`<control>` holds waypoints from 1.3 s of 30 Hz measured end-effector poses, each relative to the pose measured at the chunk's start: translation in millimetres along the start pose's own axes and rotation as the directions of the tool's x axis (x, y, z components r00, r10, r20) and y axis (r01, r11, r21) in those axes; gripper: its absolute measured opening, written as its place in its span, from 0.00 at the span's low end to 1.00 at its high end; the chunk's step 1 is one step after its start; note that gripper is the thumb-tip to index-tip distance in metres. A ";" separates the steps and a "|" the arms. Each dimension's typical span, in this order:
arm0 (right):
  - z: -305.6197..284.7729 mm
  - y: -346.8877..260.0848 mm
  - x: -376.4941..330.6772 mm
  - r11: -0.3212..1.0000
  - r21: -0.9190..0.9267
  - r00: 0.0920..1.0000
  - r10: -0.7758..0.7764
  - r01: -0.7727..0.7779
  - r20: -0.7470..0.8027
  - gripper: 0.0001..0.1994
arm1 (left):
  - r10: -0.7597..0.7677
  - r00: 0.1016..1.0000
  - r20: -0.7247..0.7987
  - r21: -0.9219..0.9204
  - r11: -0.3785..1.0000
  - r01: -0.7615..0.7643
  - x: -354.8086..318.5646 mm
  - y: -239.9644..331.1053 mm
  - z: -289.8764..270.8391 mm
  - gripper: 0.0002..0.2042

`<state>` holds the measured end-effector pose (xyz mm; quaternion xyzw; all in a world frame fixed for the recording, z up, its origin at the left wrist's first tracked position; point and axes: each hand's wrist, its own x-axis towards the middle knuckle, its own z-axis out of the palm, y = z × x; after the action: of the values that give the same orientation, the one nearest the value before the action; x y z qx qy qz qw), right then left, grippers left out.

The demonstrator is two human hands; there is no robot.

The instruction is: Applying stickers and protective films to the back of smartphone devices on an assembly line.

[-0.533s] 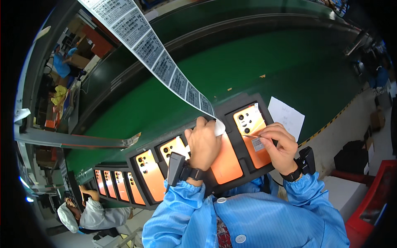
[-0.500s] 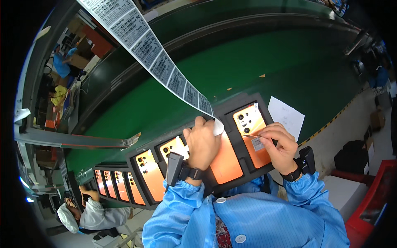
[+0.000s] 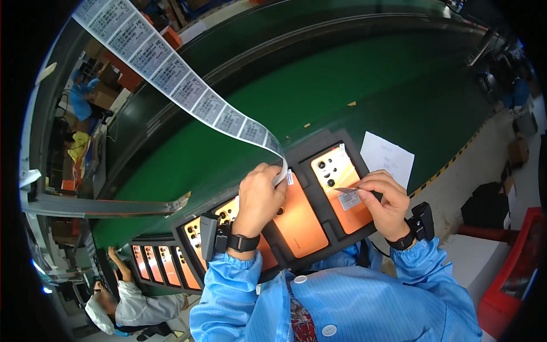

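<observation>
My left hand [image 3: 261, 196] is closed on the lower end of a long strip of white printed labels [image 3: 208, 107], which curves up to the upper left. It hovers over a row of orange phones set in a black tray [image 3: 319, 242]. To the right of that hand lies one orange phone [image 3: 299, 219]. Between the thumb and fingers of my right hand [image 3: 386, 202] is a thin, dark, pointed pair of tweezers [image 3: 346, 190], above the rightmost phone [image 3: 330, 163]. A small grey printed label [image 3: 349, 199] shows by the tips; whether it touches the phone I cannot tell.
A green conveyor belt [image 3: 319, 74] runs behind the tray. White paper [image 3: 387, 159] lies on it at the right. Farther left, another tray holds several orange phones [image 3: 166, 265], near a co-worker in white [image 3: 139, 302]. A metal bar [image 3: 114, 206] juts in from the left; a red bin [image 3: 513, 273] stands at right.
My left hand has moved left with the label strip, uncovering more of the phone beside it. The strip's upper part has swung left. My right hand stays nearly in place.
</observation>
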<state>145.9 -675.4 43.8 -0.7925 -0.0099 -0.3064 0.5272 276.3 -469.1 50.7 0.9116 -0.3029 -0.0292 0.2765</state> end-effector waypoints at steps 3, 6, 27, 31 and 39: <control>1.1 -1.3 3.0 1.000 0.012 1.000 0.003 -0.003 0.007 0.06 | -0.040 0.997 0.066 -0.117 0.992 0.047 3.8 -3.5 -7.2 0.08; 0.6 -0.7 5.2 1.000 0.012 1.000 0.005 -0.005 0.016 0.06 | -0.111 0.976 0.190 -0.227 0.962 0.153 10.8 -5.1 -11.9 0.09; 24.3 11.3 8.1 0.935 0.119 0.911 0.290 -0.335 0.292 0.05 | 0.032 0.999 -0.041 -0.272 0.961 -0.042 -126.3 29.2 23.0 0.02; 46.6 -5.7 13.8 0.797 0.097 0.643 0.403 -0.597 0.651 0.04 | -0.149 0.940 0.308 -0.385 0.884 0.266 -138.0 55.0 13.3 0.03; 72.7 20.3 -0.1 0.901 0.070 0.647 0.252 -0.429 0.719 0.05 | 0.603 0.797 -0.034 -0.104 0.791 -0.603 -127.5 93.4 16.6 0.07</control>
<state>187.2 -623.2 8.2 -0.7678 -0.0927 0.1222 0.6221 118.7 -466.7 70.9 0.7509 -0.5757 0.0434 0.3208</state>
